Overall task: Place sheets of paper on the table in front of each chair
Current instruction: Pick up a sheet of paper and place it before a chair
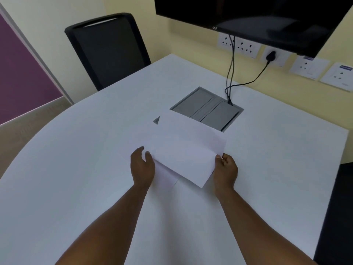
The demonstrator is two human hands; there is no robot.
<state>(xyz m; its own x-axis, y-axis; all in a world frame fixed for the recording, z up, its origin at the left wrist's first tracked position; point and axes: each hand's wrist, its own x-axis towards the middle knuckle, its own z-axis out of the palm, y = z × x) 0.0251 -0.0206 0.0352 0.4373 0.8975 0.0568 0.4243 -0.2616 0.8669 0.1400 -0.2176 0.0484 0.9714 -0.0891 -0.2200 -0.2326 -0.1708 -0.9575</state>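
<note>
I hold white sheets of paper above the middle of the white table (76,178). The top sheet (189,148) is pinched at its near right corner by my right hand (225,170). A lower sheet (145,144) sticks out to the left beneath it, and my left hand (142,165) grips the papers at the near left edge, thumb on top. A black office chair (108,50) stands at the table's far left side. The dark edge of another chair (338,211) shows at the right.
A grey cable hatch (208,109) is set into the table just beyond the papers, with black cables (230,77) rising to wall sockets (246,46). A black screen (254,14) hangs on the yellow wall. A purple panel (21,73) lies at the left.
</note>
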